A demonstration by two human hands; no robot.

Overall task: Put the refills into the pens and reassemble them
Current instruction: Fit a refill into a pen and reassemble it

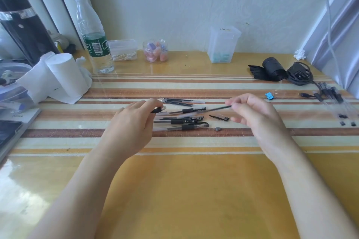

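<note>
My left hand (134, 120) grips a pen barrel (157, 110) by its black grip end, above the striped table. My right hand (252, 112) pinches a thin black refill (219, 108) that points left toward that barrel; its tip looks blurred. Several spare refills (180, 101) lie in a row just behind the hands. A few pens (184, 122) with black grips lie between the hands. A black cap (219, 117) and a small grey tip piece (218, 129) rest to their right.
More pen parts and small black pieces (334, 99) lie at the right edge, near a blue binder clip (269, 95), a black roll (273, 70) and a cable. A water bottle (93, 35), tissue rolls (64, 77) and plastic containers (222, 44) stand along the back.
</note>
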